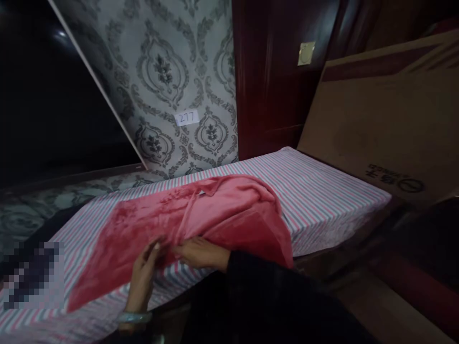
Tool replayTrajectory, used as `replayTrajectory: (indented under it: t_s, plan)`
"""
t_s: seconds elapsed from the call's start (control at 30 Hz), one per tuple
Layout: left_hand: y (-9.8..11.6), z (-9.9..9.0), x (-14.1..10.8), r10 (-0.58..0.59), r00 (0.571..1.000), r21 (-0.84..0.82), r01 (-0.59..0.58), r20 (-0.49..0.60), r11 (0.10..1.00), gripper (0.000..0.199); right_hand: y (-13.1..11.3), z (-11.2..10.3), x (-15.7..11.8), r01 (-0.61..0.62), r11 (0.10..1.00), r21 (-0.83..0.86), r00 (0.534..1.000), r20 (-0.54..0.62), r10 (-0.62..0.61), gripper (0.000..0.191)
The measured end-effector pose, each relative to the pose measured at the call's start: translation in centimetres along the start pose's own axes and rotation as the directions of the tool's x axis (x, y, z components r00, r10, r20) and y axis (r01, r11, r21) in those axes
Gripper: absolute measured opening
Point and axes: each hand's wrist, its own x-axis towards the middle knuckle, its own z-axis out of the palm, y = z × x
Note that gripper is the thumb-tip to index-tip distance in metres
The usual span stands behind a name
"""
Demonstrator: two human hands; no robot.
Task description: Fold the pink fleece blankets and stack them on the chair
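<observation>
A red-pink plush cloth [139,234] lies on a striped table cover [319,191]. Its left part is flat, while the right part is folded over in loose layers with a lighter pink side showing. My right hand [201,252] is closed on the cloth's near edge, at the fold; its fingertips are partly hidden. Just left of it, my left hand [146,265] hovers at the same edge with thumb and fingers apart and slightly curled. A pale bangle [134,317] circles my left wrist.
A large cardboard box [387,119] leans behind the table's right end. At the left stands a big dark screen [60,95]. A paper label reading 277 [187,117] is on the patterned wall. A blurred-out patch covers the left corner of the table.
</observation>
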Motion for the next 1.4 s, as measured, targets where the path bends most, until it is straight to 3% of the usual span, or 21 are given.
replayTrajectory:
  t_s: [0.1,0.17,0.3,0.37,0.47,0.57,0.67,0.7,0.77,0.83,0.97,1.03,1.13,1.2,1.3,1.4]
  plan:
    - [-1.3,0.1,-0.5,0.039,0.999,0.027,-0.040,0.015,0.999,0.075,0.7,-1.9,-2.8,0.026,0.983,-0.180,0.990,0.141,0.000,0.036]
    - [-1.7,0.4,-0.2,0.059,0.997,0.070,-0.062,0.048,0.996,0.072,0.8,-4.2,-4.0,0.021,0.963,-0.268,0.985,0.169,0.025,0.045]
    - [-1.6,1.6,1.3,0.130,0.989,0.169,-0.140,0.069,0.976,0.064,1.6,-9.1,-5.2,0.009,0.924,-0.382,0.972,0.219,0.081,0.023]
    - [-1.1,2.4,2.4,0.187,0.979,0.236,-0.202,0.085,0.950,0.058,2.9,-11.1,-5.9,-0.036,0.904,-0.427,0.982,0.154,0.112,0.027]
    - [0.4,4.0,4.7,0.318,0.929,0.368,-0.368,0.192,0.854,0.047,5.7,-13.0,-7.8,-0.240,0.833,-0.498,0.969,-0.068,0.238,0.046]
    - [2.5,6.7,7.8,0.408,0.821,0.484,-0.567,0.400,0.667,0.043,8.8,-13.4,-10.1,-0.411,0.753,-0.515,0.912,-0.230,0.340,0.050]
    - [4.2,10.4,10.8,0.371,0.701,0.542,-0.710,0.610,0.450,0.054,11.2,-13.0,-11.8,-0.462,0.736,-0.495,0.882,-0.343,0.323,0.055]
    - [4.6,11.6,11.6,0.337,0.681,0.563,-0.729,0.650,0.389,0.058,11.7,-12.8,-12.0,-0.476,0.737,-0.480,0.871,-0.376,0.317,0.056]
    - [5.1,14.0,12.9,0.274,0.687,0.618,-0.726,0.673,0.300,0.061,12.5,-12.7,-12.3,-0.506,0.758,-0.411,0.842,-0.426,0.331,0.059]
    - [5.2,16.0,13.7,0.269,0.705,0.653,-0.710,0.657,0.266,0.058,12.9,-12.6,-12.3,-0.535,0.796,-0.283,0.804,-0.459,0.378,0.058]
    - [5.3,18.3,14.8,0.385,0.677,0.544,-0.735,0.628,0.404,0.039,12.7,-13.1,-12.0,-0.522,0.853,0.005,0.778,-0.406,0.479,0.035]
    - [5.8,19.0,15.1,0.415,0.686,0.495,-0.723,0.598,0.483,0.029,11.7,-13.8,-11.4,-0.491,0.865,0.102,0.780,-0.391,0.489,0.027]
    - [7.5,19.8,14.8,0.424,0.699,0.460,-0.706,0.576,0.539,0.028,9.2,-15.9,-9.3,-0.411,0.895,0.174,0.782,-0.436,0.444,0.025]
    - [9.0,20.2,13.8,0.430,0.688,0.370,-0.698,0.584,0.613,0.036,7.2,-17.5,-7.1,-0.312,0.935,0.170,0.823,-0.443,0.355,0.024]
    - [11.4,20.3,11.3,0.404,0.620,0.133,-0.638,0.672,0.759,0.044,5.2,-19.6,-3.6,-0.156,0.986,0.050,0.880,-0.447,0.162,0.019]
    - [12.8,20.0,8.8,0.366,0.486,-0.034,-0.565,0.793,0.824,0.044,4.9,-20.6,-1.2,-0.085,0.996,-0.041,0.911,-0.408,0.061,0.016]
